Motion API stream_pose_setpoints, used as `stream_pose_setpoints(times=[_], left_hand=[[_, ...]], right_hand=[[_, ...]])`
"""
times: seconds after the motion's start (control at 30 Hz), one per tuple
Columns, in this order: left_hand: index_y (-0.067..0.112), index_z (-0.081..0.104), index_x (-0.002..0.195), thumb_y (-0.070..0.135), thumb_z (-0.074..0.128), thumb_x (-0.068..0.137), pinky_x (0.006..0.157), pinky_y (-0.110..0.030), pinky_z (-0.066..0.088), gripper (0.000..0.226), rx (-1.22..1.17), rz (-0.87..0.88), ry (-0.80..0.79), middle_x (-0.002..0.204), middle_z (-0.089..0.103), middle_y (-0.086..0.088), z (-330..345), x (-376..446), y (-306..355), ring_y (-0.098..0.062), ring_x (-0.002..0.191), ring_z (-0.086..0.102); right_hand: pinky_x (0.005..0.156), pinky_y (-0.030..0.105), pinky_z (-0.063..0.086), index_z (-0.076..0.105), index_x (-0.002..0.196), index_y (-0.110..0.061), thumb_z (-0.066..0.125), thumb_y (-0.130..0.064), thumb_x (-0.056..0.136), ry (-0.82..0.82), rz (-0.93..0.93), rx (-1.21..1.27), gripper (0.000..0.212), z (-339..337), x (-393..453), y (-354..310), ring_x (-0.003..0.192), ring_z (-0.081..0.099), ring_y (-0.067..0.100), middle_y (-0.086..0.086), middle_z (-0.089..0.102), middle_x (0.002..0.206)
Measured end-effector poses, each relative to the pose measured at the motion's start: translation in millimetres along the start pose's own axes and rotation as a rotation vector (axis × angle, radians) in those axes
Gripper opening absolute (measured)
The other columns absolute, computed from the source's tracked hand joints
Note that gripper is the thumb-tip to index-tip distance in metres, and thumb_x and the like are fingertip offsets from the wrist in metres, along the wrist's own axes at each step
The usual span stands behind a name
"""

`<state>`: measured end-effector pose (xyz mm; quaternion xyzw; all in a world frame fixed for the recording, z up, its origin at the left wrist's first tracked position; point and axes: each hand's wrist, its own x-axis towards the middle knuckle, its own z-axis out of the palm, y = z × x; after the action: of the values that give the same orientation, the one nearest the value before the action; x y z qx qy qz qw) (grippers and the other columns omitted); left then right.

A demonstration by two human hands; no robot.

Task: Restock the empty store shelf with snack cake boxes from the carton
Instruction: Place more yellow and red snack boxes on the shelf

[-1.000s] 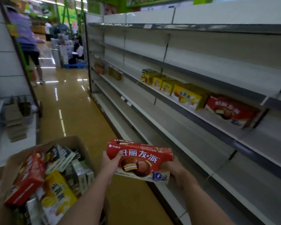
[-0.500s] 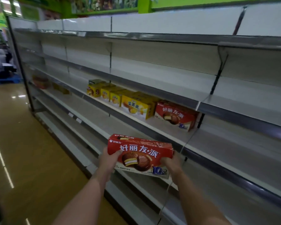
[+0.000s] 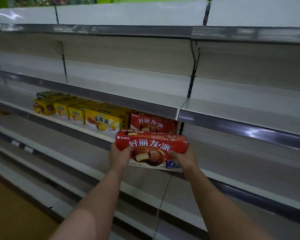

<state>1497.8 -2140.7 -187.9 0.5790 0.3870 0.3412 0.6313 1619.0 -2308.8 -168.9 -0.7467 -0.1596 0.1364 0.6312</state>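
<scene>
We lifted the red snack cake box (image 3: 151, 149) closer to the shelf (image 3: 93, 134).
Our left hand (image 3: 119, 157) and right hand (image 3: 183, 157) each kept a grip on one end, just before another red box (image 3: 152, 122) and yellow boxes (image 3: 102, 118); grey shelving filled the aisle.

Glossy printed cardboard red box (image 3: 151, 149); shelf (image 3: 241, 108) matt white, edge strip shiny metallic grey.

Dim, soft; glare on shelf rails (image 3: 241, 126); edges bowed, perhaps motion-blurred
</scene>
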Motion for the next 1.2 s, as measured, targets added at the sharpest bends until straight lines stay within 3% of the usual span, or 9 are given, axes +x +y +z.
stream_pose_setpoints(times=[0.13,0.23,0.33,0.53,0.73,0.9,1.0,1.1,1.2], left_hand=[[0.019,0.039,0.138,0.028,0.073,0.074,0.101,-0.051,0.043,0.073,0.042,-0.016,-0.033,0.132,0.05,-0.012,11,46,0,-0.033,0.117,0.052],[0.018,0.044,0.134,0.031,0.073,0.068,0.1,-0.05,0.044,0.074,0.035,-0.001,-0.052,0.128,0.053,-0.011,16,83,7,-0.032,0.115,0.054],[0.015,0.049,0.13,0.023,0.072,0.076,0.099,-0.043,0.044,0.059,0.021,0.024,-0.101,0.122,0.059,-0.008,19,113,14,-0.028,0.109,0.056],[0.019,0.052,0.128,0.025,0.071,0.077,0.102,-0.046,0.041,0.054,0.159,0.031,-0.193,0.121,0.061,-0.007,16,158,-6,-0.031,0.116,0.053],[0.016,0.057,0.119,0.021,0.075,0.075,0.091,-0.04,0.044,0.047,0.444,0.244,-0.252,0.117,0.063,-0.01,2,191,-22,-0.033,0.111,0.055],[0.002,0.057,0.115,0.009,0.065,0.085,0.084,-0.037,0.044,0.032,0.584,0.339,-0.172,0.114,0.063,-0.02,2,204,-29,-0.037,0.107,0.057],[0.001,0.059,0.111,0.009,0.06,0.087,0.08,-0.037,0.044,0.026,0.537,0.281,-0.118,0.111,0.064,-0.021,9,209,-28,-0.038,0.104,0.059],[0.001,0.061,0.112,0.009,0.062,0.085,0.076,-0.033,0.042,0.028,0.468,0.203,-0.138,0.11,0.066,-0.021,20,217,-26,-0.037,0.103,0.06],[0.008,0.052,0.124,0.013,0.064,0.085,0.086,-0.037,0.047,0.042,0.386,0.139,-0.2,0.118,0.063,-0.017,33,224,-25,-0.036,0.107,0.059]], right_hand=[[0.098,0.051,0.048,0.045,0.132,-0.022,0.082,-0.031,0.071,0.068,0.027,-0.194,0.072,15,27,7,0.112,0.061,0.027,0.006,0.06,0.127],[0.097,0.049,0.048,0.049,0.13,-0.021,0.08,-0.039,0.072,0.127,0.015,-0.318,0.068,29,46,3,0.109,0.062,0.026,0.004,0.064,0.122],[0.095,0.045,0.05,0.052,0.128,-0.018,0.08,-0.033,0.074,0.166,0.028,-0.315,0.062,45,62,-3,0.104,0.064,0.026,0.006,0.065,0.12],[0.1,0.048,0.047,0.05,0.128,-0.018,0.08,-0.022,0.075,0.25,0.101,-0.284,0.061,77,82,12,0.111,0.061,0.027,0.008,0.063,0.123],[0.101,0.047,0.046,0.048,0.129,-0.022,0.082,-0.023,0.072,0.284,0.096,-0.336,0.067,90,98,23,0.114,0.059,0.026,0.005,0.062,0.124],[0.092,0.035,0.047,0.048,0.127,-0.015,0.07,-0.022,0.084,0.236,0.205,-0.829,0.049,93,94,40,0.11,0.058,0.027,0.008,0.062,0.122],[0.091,0.034,0.046,0.047,0.129,-0.013,0.068,-0.02,0.086,0.304,0.172,-0.756,0.048,101,104,40,0.112,0.058,0.027,0.008,0.061,0.125],[0.09,0.033,0.045,0.046,0.127,-0.014,0.063,-0.025,0.089,0.372,0.154,-0.516,0.043,107,122,31,0.111,0.058,0.027,0.007,0.06,0.124],[0.092,0.035,0.047,0.047,0.122,-0.012,0.064,-0.026,0.089,0.412,0.189,-0.334,0.039,109,138,32,0.107,0.059,0.026,0.008,0.062,0.119]])
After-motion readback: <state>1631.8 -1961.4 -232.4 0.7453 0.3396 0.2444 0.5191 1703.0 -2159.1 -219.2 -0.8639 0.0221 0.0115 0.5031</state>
